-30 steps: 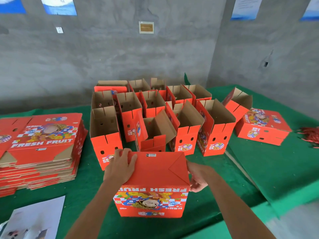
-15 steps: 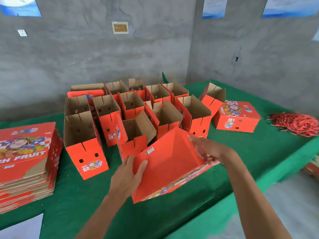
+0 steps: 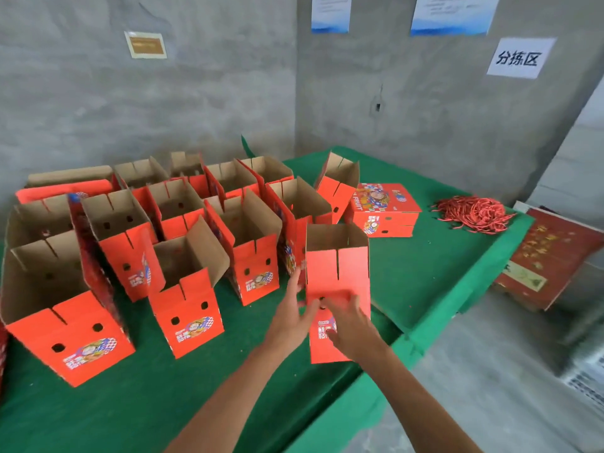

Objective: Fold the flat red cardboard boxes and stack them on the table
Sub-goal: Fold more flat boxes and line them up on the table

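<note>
Now upright instead of tilted, folded red box (image 3: pixel 338 282) standing on green table (image 3: pixel 425 282) just beyond the fingertips, beside open boxes (image 3: pixel 192 289), left hand (image 3: pixel 289 317) released flat at its side, right hand (image 3: pixel 351 325) spread against its front

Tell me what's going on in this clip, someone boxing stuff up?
A person is setting up red cardboard boxes on a green table. The newest box stands upright, top open, at the right end of the front row. Both hands, left hand and right hand, are at its front face. More opened boxes stand behind.
</note>
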Available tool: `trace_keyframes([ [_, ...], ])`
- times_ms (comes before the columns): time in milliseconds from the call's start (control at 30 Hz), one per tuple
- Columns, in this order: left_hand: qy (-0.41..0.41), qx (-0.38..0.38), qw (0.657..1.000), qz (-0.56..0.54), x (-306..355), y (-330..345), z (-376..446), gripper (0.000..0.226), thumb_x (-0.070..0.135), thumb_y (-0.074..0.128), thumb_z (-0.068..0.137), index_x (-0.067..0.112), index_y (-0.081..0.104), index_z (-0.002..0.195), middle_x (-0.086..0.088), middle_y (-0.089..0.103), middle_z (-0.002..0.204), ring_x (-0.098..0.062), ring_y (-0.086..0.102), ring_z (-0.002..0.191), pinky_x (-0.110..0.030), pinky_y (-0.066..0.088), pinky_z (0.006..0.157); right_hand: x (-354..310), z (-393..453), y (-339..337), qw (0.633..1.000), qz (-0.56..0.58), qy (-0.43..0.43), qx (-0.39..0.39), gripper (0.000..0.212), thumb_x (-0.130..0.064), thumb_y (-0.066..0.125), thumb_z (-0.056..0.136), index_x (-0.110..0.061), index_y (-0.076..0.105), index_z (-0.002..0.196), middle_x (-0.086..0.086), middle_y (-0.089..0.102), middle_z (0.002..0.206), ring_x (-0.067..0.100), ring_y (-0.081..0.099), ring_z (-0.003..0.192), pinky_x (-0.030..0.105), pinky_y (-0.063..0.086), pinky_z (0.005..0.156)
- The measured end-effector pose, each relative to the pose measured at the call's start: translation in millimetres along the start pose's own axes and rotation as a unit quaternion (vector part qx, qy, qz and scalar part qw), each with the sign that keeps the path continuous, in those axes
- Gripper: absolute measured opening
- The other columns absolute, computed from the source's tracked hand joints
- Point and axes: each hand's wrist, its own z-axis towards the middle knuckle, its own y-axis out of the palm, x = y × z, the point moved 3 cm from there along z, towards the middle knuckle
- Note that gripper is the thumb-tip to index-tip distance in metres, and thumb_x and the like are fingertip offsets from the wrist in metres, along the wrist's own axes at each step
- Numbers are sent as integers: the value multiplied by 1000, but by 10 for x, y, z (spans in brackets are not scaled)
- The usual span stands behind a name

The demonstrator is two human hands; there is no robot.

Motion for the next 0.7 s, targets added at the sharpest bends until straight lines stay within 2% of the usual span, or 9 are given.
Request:
trace_keyframes([
  [67,13,-3,999,37,-88,182,87,80,30,65,102,49,13,161,21,39,158,-1,57,130,-45,48,113,232,57,206,1000,26,4,-12,64,-17,63,99,-32,35,154,20,27,145,42,59,122,42,46,107],
  [167,10,20,998,62,-214,444,203,87,23,68,99,36,13,164,10,38,160,-11,48,141,-44,40,119,511,200,438,998,46,1,-34,66,-15,63,98,-28,34,155,20,25,150,43,55,128,43,44,109],
  [233,-5,39,996,79,-301,549,303,90,21,69,97,32,11,165,7,37,159,-10,45,142,-36,35,121,667,345,581,998,38,-3,-50,66,-15,61,97,-29,34,155,19,22,155,43,58,123,44,48,103],
  [300,-9,48,993,104,-345,604,426,91,23,68,98,29,8,166,5,33,162,-12,44,143,-28,34,117,814,542,665,998,29,-7,-58,64,-17,60,98,-30,33,154,19,18,160,44,61,119,46,51,98],
  [400,-10,31,993,117,-375,676,688,91,25,66,100,26,3,166,0,27,167,-17,42,147,-40,39,119,1011,890,719,998,31,-11,-54,61,-20,59,99,-30,31,152,24,8,164,46,58,125,48,51,100],
  [533,-24,44,989,140,-360,726,1083,94,26,64,102,20,-5,166,-3,12,173,-23,34,153,-47,38,118,1110,1360,667,997,39,-39,-58,58,-17,60,100,-28,32,150,29,-1,165,50,57,126,50,51,103],
  [700,-47,37,985,162,-423,655,1500,96,29,61,103,21,-12,165,-1,-1,174,-24,30,154,-43,35,119,1091,1821,537,996,21,-57,-70,62,-16,59,102,-28,29,154,26,-9,168,48,55,131,47,51,105],
])
